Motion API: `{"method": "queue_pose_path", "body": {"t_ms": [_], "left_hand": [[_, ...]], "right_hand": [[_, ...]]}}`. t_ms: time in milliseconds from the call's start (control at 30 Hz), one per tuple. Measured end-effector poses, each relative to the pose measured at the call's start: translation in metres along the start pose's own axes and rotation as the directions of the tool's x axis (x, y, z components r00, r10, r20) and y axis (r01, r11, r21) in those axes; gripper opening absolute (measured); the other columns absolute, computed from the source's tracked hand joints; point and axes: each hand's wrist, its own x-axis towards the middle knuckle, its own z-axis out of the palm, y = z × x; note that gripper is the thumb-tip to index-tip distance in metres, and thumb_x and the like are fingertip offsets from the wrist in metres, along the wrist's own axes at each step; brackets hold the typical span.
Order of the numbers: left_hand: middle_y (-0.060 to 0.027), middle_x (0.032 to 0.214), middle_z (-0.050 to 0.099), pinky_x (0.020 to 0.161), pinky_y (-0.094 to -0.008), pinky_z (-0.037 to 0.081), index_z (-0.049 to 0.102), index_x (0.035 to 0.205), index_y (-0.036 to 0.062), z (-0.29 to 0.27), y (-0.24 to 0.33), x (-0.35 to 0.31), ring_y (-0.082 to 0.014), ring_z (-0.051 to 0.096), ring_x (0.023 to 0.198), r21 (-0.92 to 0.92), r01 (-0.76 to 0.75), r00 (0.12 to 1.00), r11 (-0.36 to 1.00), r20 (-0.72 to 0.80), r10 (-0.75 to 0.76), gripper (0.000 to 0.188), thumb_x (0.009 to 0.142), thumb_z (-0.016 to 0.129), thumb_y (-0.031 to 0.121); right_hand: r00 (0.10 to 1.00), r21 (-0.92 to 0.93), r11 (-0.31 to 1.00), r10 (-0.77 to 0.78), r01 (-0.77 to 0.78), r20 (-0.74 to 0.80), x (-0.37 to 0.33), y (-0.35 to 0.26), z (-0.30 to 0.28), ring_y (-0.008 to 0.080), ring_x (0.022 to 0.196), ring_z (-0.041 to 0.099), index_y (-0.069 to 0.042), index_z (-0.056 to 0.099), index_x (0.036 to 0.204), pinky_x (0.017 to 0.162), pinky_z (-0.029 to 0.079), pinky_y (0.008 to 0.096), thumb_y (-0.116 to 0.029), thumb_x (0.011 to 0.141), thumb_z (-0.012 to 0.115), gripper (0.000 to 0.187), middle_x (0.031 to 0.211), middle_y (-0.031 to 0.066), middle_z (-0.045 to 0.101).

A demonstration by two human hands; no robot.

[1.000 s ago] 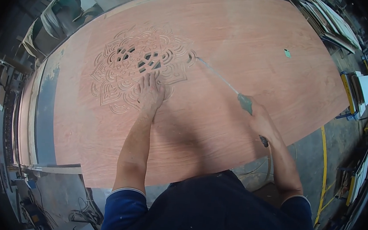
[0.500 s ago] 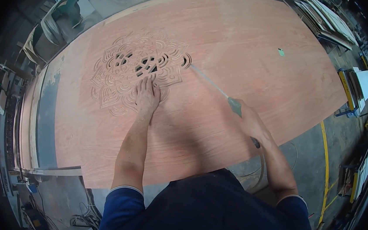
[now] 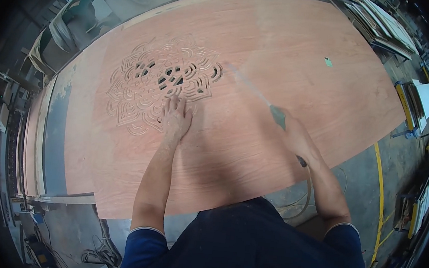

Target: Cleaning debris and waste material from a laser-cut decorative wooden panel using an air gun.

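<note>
A large reddish plywood sheet (image 3: 303, 55) carries a mandala-like carved pattern (image 3: 131, 96) on its left half, with several dark openings cut through. My left hand (image 3: 176, 118) lies flat on the sheet, fingers spread, over the pattern's near right edge. My right hand (image 3: 298, 136) is wrapped round an air blow gun (image 3: 278, 117) with a green body and a long thin nozzle. The nozzle is smeared by motion and slants up and left, its tip near the pattern's right side. A hose (image 3: 307, 193) runs down from the gun's grip.
A small green sticker (image 3: 328, 62) is on the sheet's far right. Stacked panels (image 3: 379, 28) stand beyond the right corner, and a rack with a yellow edge (image 3: 405, 104) is at the right. Cables (image 3: 99, 256) lie on the floor at lower left, and draped cloth (image 3: 60, 31) hangs at far left.
My left hand has slid a little toward me and to the right, uncovering more of the pattern. The blow gun's nozzle has swung slightly upward and away from the crescent opening.
</note>
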Motion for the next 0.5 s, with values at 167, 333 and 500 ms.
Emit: {"method": "queue_pose_path", "body": {"t_ms": [167, 333, 500], "left_hand": [[-0.019, 0.154, 0.047, 0.118, -0.0574, 0.031, 0.066, 0.135, 0.0171, 0.036, 0.037, 0.06, -0.0415, 0.037, 0.146, -0.12, -0.165, 0.983, 0.979, 0.061, 0.173, 0.044, 0.096, 0.06, 0.037], [-0.0182, 0.15, 0.051, 0.114, -0.0579, 0.035, 0.067, 0.134, 0.0156, 0.069, 0.072, 0.109, -0.0424, 0.041, 0.142, -0.033, -0.122, 0.992, 0.992, 0.024, 0.123, 0.044, 0.097, 0.06, 0.037], [-0.0209, 0.153, 0.046, 0.115, -0.0604, 0.033, 0.065, 0.133, 0.0093, 0.081, 0.072, 0.101, -0.0436, 0.04, 0.143, -0.078, -0.079, 0.996, 0.994, 0.036, 0.082, 0.047, 0.096, 0.061, 0.038]], "right_hand": [[1.0, 0.044, 0.999, -0.03, 0.031, -0.007, 0.001, 0.02, 0.003, 0.0459, 0.096, 0.069, -0.003, 0.051, 0.139, 0.082, 0.054, 0.0487, -0.018, 0.098, 0.064, 0.046, 0.097, 0.0296, 0.069], [1.0, 0.117, 0.993, 0.029, -0.03, 0.006, -0.005, 0.019, 0.004, 0.0455, 0.098, 0.07, -0.003, 0.05, 0.14, 0.085, 0.053, 0.0483, -0.019, 0.099, 0.063, 0.046, 0.101, 0.0283, 0.069], [0.987, 0.057, 0.995, 0.078, -0.087, 0.141, 0.004, 0.018, -0.012, 0.0452, 0.103, 0.069, -0.003, 0.049, 0.141, 0.087, 0.053, 0.049, -0.018, 0.098, 0.064, 0.048, 0.104, 0.0287, 0.07]]}}
